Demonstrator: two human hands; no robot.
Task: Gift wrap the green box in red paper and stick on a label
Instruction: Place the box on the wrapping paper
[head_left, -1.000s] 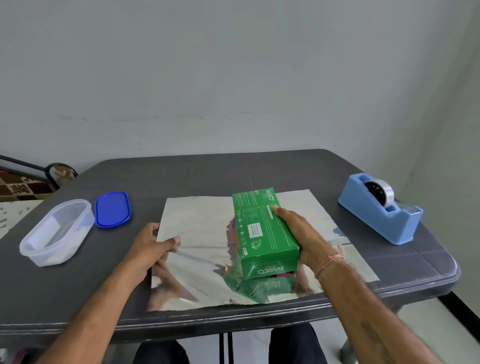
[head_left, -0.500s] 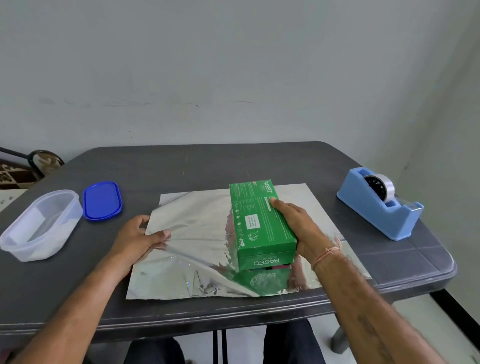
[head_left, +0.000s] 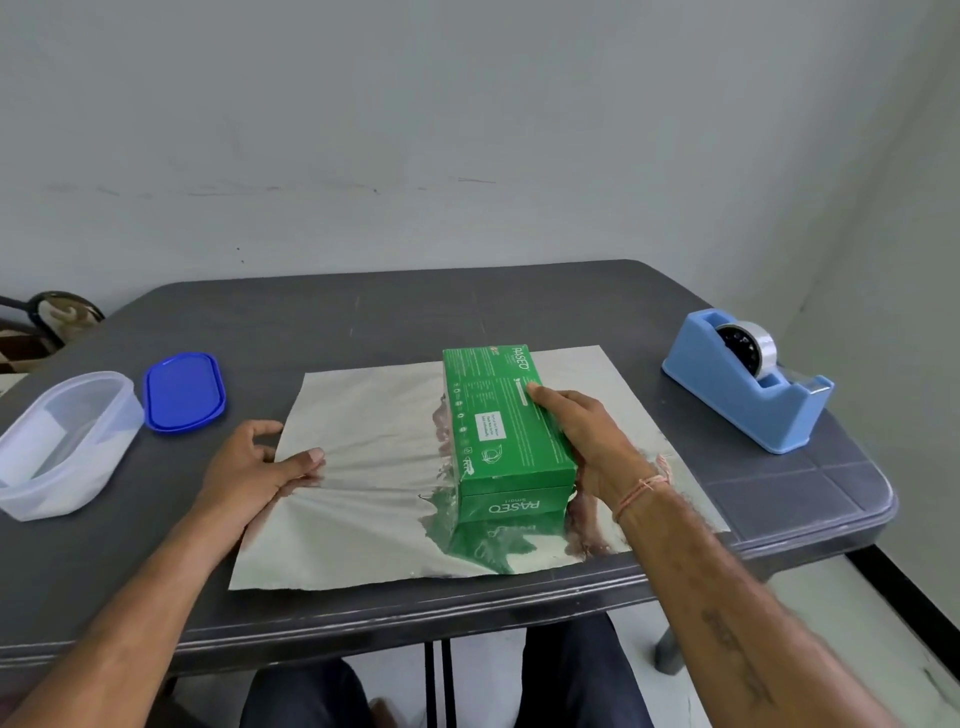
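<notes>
Two hands share the work: the left hand (head_left: 260, 462) pinches the left edge of the paper (head_left: 363, 415), thumb on top and creases fanning out from it, most likely to keep the sheet taut and in place. The right hand (head_left: 587, 441) lies flat against the right side of the green box (head_left: 498, 415), one digit over its top face and the rest stretched along it rather than wrapped round, which reads as steadying or nudging the box into position. The box lies flat on the right half of the sheet, its long side running away from the person. That leaves a wide flap on the left to fold over. Only the sheet's shiny silver face shows, mirroring the box; no red is visible, so the coloured side is presumably underneath. Wrapping looks barely begun. Everything sits on a dark grey table (head_left: 363, 322). A blue tape dispenser (head_left: 748, 384) waits to the right. A blue lid (head_left: 184, 389) lies to the left beside a clear tub (head_left: 62, 441). Behind is a bare pale wall (head_left: 467, 130), with light floor (head_left: 883, 623) at lower right.
</notes>
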